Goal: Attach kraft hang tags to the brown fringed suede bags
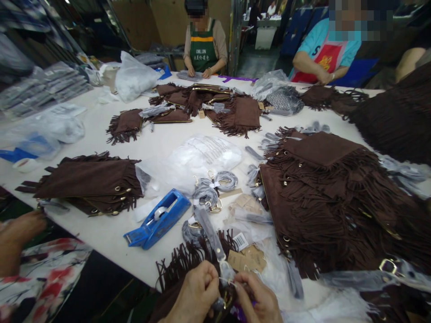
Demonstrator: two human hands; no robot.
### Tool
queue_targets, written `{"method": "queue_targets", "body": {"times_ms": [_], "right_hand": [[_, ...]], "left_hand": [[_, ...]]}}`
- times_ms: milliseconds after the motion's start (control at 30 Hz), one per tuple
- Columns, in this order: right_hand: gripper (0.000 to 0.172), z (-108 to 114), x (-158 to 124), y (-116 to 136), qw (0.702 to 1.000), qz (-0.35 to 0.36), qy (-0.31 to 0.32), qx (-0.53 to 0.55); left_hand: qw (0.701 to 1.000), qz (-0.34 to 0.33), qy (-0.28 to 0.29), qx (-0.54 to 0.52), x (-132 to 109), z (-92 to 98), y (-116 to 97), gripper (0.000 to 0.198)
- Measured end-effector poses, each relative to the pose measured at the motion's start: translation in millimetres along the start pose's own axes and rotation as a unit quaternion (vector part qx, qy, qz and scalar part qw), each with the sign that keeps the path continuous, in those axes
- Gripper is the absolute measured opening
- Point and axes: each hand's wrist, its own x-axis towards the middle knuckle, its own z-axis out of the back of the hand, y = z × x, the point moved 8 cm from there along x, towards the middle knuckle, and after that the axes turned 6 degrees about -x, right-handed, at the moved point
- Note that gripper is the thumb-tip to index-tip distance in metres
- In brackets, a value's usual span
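Note:
My left hand and my right hand are close together at the bottom middle, thumbs and fingers pinched. Between them runs a thin white string, one part in each pinch. It crosses just below a plastic-wrapped wrist strap, near the gold hardware of a brown fringed bag. My hands cover much of that bag. Kraft paper tags and a white barcode label lie just beyond my fingers.
A blue tape dispenser and coiled grey straps lie ahead. Brown bags are stacked at left and piled at right. A clear plastic bag sits mid-table. Two people work opposite; another person's hand shows at left.

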Motion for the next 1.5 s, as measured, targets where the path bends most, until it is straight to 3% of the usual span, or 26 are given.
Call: {"method": "queue_targets", "body": {"times_ms": [67, 133, 233, 300, 467, 567, 633, 867, 1100, 1267, 1367, 1500], "right_hand": [[0.020, 8, 6, 18, 0.997, 0.068, 0.000, -0.038], [0.018, 6, 14, 33, 0.990, 0.114, 0.051, -0.072], [0.017, -9, 24, 47, 0.971, 0.129, 0.158, -0.121], [0.017, -17, 32, 51, 0.967, 0.113, 0.194, -0.123], [0.024, -19, 52, 29, 0.989, -0.027, 0.128, 0.062], [0.030, -24, 53, 7, 0.971, -0.124, 0.117, 0.169], [0.031, -26, 53, 4, 0.963, -0.144, 0.127, 0.190], [0.028, -23, 56, 14, 0.960, -0.168, 0.121, 0.187], [0.031, -24, 56, 10, 0.966, -0.153, 0.146, 0.149], [0.015, -13, 49, 15, 0.988, -0.053, 0.148, 0.002], [0.012, -17, 43, 13, 0.982, -0.060, 0.171, -0.059], [0.013, -21, 43, 18, 0.982, -0.047, 0.151, -0.104]], "left_hand": [[0.999, -0.016, -0.017, -0.026, -2, 2.8, 1, 0.014], [0.998, -0.027, -0.036, -0.051, -4, 5.0, 1, 0.017], [0.995, -0.042, -0.055, -0.070, -7, 7.4, 0, 0.018], [0.994, -0.050, -0.064, -0.078, -8, 9.7, 0, 0.020], [0.986, -0.025, -0.054, -0.155, -2, 11.1, 3, 0.024], [0.988, 0.007, -0.014, -0.155, 6, 3.1, 3, 0.024], [0.991, 0.016, 0.016, -0.131, 9, -4.3, 0, 0.020], [0.998, -0.016, -0.009, -0.063, 11, -6.9, -9, 0.012], [0.997, 0.019, -0.008, -0.074, 12, -6.4, 0, 0.018], [0.994, 0.021, -0.024, -0.104, 11, -5.0, 1, 0.022], [0.994, 0.010, -0.044, -0.102, 11, -3.3, 4, 0.021], [0.994, -0.004, -0.086, -0.069, 14, 1.1, 9, 0.018]]}}
